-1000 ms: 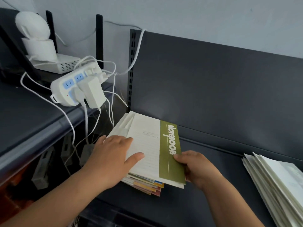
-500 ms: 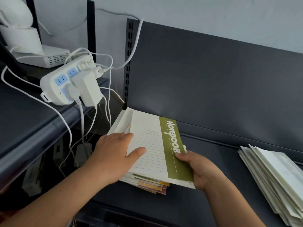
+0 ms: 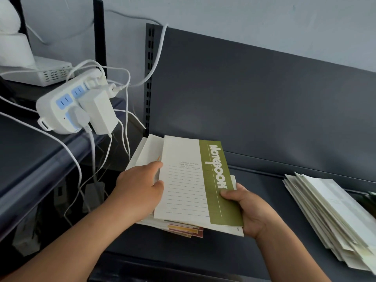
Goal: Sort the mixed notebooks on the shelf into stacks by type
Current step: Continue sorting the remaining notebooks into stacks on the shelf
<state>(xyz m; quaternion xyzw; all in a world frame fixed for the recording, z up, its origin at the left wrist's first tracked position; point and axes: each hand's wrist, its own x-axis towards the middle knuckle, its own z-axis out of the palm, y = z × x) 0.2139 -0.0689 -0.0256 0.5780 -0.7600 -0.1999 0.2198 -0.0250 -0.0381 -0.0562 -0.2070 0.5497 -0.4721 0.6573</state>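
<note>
Head view: right hand (image 3: pixel 252 210) is pinching the green notebook (image 3: pixel 195 182), fingers (image 3: pixel 228 194) closed over its right edge; left hand (image 3: pixel 140 190) is lying flat on the stack (image 3: pixel 183 228), fingers open at the notebook's left edge.

Small print on the green notebook (image 3: pixel 195 180) illegible; white paper stack (image 3: pixel 333 218) cropped at right edge.

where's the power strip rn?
Head view, upper left: the white power strip sits at the edge of the neighbouring shelf, left of the green notebook.
</note>
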